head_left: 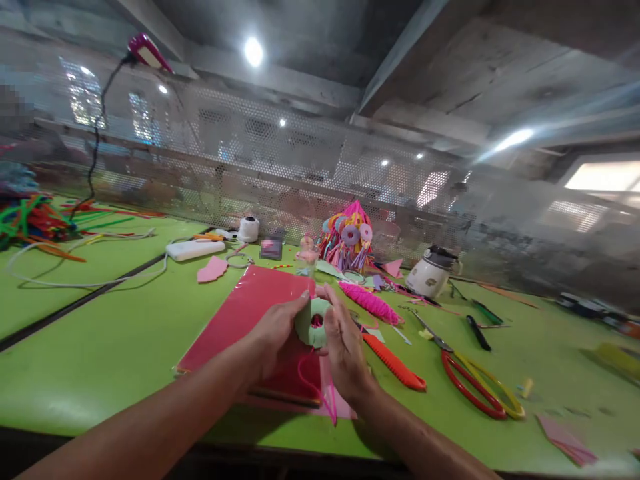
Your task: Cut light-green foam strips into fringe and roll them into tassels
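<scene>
A pale green doughnut-shaped ring [305,325], apparently felt or foam, is held upright between my two hands above a red folder [245,310]. My left hand [280,327] grips its left side, thumb along the upper edge. Against the right side press the fingers of my right hand [347,343], fairly straight and together. Pink thread shows in the ring's hole, and a pink yarn strand [332,407] hangs below it toward the table edge. Parts of the ring are covered by my fingers.
Right of my hands lie a pink yarn bundle [373,303], an orange-handled cutter [395,363] and large scissors [473,383]. Behind stand a tasselled ornament [350,237] and a white jug [430,275]. A white power strip [195,249] and coloured pipe cleaners [35,220] are leftward.
</scene>
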The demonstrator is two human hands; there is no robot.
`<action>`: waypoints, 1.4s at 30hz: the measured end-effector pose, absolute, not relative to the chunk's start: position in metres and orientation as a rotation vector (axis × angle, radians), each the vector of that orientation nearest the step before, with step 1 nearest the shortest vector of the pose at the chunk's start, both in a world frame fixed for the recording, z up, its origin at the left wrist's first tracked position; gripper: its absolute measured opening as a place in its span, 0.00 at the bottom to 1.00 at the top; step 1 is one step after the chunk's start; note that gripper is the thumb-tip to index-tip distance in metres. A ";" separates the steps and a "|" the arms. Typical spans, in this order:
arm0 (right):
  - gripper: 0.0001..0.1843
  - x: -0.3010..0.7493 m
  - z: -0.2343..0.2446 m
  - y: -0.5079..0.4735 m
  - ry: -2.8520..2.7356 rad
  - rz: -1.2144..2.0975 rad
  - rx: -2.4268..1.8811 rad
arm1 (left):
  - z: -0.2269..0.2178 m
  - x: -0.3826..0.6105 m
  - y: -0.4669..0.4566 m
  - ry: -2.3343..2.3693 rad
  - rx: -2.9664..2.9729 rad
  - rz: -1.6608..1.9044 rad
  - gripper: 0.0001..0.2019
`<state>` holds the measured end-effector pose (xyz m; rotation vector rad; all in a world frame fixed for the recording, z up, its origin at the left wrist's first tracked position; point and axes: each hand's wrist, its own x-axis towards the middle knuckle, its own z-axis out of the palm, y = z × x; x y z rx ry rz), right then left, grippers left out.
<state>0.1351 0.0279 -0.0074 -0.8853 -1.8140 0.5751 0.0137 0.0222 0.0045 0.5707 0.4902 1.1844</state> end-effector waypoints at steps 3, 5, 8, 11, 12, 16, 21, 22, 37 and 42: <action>0.24 0.143 -0.001 0.034 -1.776 0.594 -0.858 | 0.009 0.011 0.024 0.410 0.602 1.121 0.14; 0.23 0.152 0.004 0.039 -1.801 0.524 -0.850 | 0.013 0.007 0.025 0.407 0.619 1.108 0.15; 0.22 0.160 0.009 0.045 -1.917 0.364 -0.850 | 0.018 0.004 0.026 0.466 0.610 1.106 0.16; 0.23 0.159 0.012 0.051 -2.031 0.211 -0.802 | 0.021 0.008 0.026 0.473 0.598 1.066 0.17; 0.23 0.157 0.013 0.053 -2.053 0.168 -0.767 | 0.021 0.011 0.026 0.467 0.590 1.062 0.16; 0.21 0.147 0.015 0.057 -2.013 0.110 -0.648 | 0.020 0.023 0.026 0.433 0.531 1.149 0.11; 0.22 0.139 0.008 0.055 -1.918 0.112 -0.666 | 0.015 0.034 0.026 0.394 0.409 1.250 0.11; 0.22 0.137 0.007 0.055 -1.907 0.097 -0.675 | 0.014 0.035 0.026 0.393 0.400 1.266 0.11; 0.21 0.157 0.012 0.046 -1.912 0.300 -0.674 | 0.020 0.024 0.018 0.446 0.381 1.296 0.12; 0.25 0.150 0.007 0.043 -1.957 0.143 -0.602 | 0.026 0.030 0.014 0.426 0.339 1.299 0.13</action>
